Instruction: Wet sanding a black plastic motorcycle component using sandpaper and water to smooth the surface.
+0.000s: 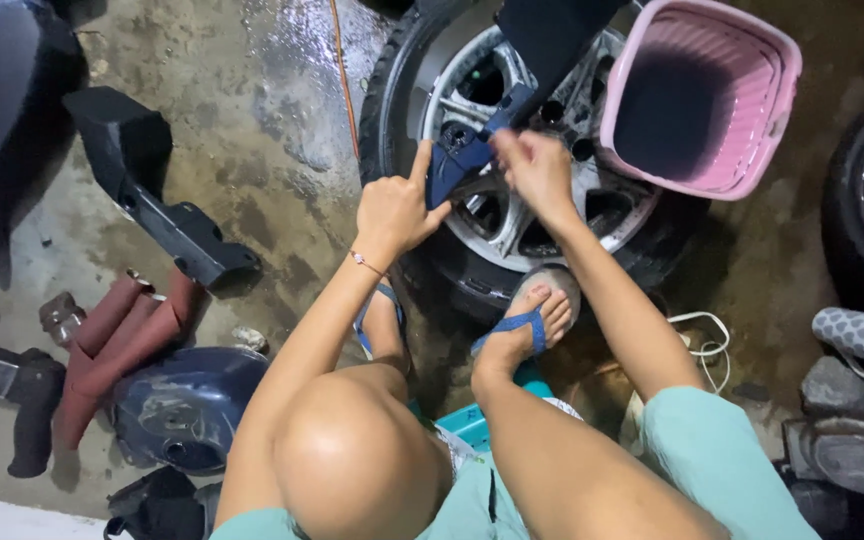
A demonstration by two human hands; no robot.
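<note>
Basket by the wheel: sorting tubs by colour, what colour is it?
The basket is pink, seen in the head view.

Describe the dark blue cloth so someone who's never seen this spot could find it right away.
Find the alloy wheel lying flat on the wet concrete floor, beside the pink plastic basket. Over its spokes, the left hand and right hand pinch a folded dark blue cloth. It is the only soft blue thing against the silver metal.

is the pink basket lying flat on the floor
No, the pink basket leans tilted against the wheel, its open side facing the camera.
</note>
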